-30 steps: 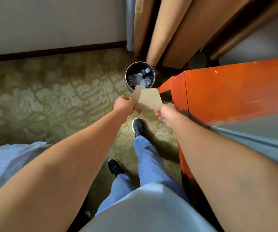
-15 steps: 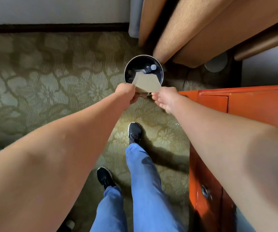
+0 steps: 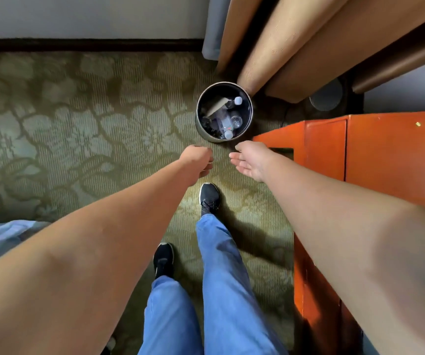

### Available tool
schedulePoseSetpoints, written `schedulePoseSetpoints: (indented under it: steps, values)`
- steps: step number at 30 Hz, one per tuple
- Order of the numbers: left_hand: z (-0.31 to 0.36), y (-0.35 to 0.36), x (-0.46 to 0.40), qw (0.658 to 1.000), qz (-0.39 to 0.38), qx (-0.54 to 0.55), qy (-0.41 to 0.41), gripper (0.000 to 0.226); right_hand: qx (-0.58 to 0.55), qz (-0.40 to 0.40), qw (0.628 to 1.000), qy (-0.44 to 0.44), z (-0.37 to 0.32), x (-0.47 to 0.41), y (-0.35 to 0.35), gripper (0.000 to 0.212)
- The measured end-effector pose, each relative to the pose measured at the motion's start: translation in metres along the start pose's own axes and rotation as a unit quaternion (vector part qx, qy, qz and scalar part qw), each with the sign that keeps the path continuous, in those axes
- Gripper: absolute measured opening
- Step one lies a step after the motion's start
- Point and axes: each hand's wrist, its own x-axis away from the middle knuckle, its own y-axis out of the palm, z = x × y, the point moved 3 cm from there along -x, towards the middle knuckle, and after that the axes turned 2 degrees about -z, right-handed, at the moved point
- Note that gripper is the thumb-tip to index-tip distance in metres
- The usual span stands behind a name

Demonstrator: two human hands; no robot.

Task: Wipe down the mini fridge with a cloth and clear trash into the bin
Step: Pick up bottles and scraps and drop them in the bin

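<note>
Two empty hands hover near round metal bin (image 3: 199, 124) holding clear bottles.

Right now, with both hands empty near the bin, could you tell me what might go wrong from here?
The bin looks fairly full of bottles, and the cardboard piece leans against its wall; further trash might spill out. The forward shoe is close to the bin, so another step could knock it.

One bin, two hands, two shoes

One round bin (image 3: 199, 124) holds about three bottles (image 3: 228, 129) and one piece of card (image 3: 216, 106). Two black shoes (image 3: 209, 198) stand on one carpet (image 3: 78, 124).
</note>
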Motion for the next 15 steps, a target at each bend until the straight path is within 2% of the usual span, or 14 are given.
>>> schedulePoseSetpoints:
  steps: [3, 7, 12, 15]
  values:
    - [-0.019, -0.006, 0.040, 1.000, -0.013, -0.013, 0.012, 0.024, -0.022, 0.004, 1.000, -0.017, 0.025, 0.036, 0.007, 0.021]
    - [-0.055, -0.020, 0.113, 0.998, -0.025, -0.039, 0.040, 0.016, -0.048, -0.006, 0.998, -0.038, 0.075, 0.107, 0.018, 0.023]
    - [-0.122, -0.036, 0.216, 0.990, -0.052, -0.104, 0.077, 0.014, -0.100, -0.029, 0.992, -0.067, 0.169, 0.202, 0.021, 0.028]
    - [-0.159, -0.037, 0.273, 0.984, -0.065, -0.132, 0.097, 0.011, -0.129, -0.017, 0.989, -0.066, 0.229, 0.252, 0.018, 0.021]
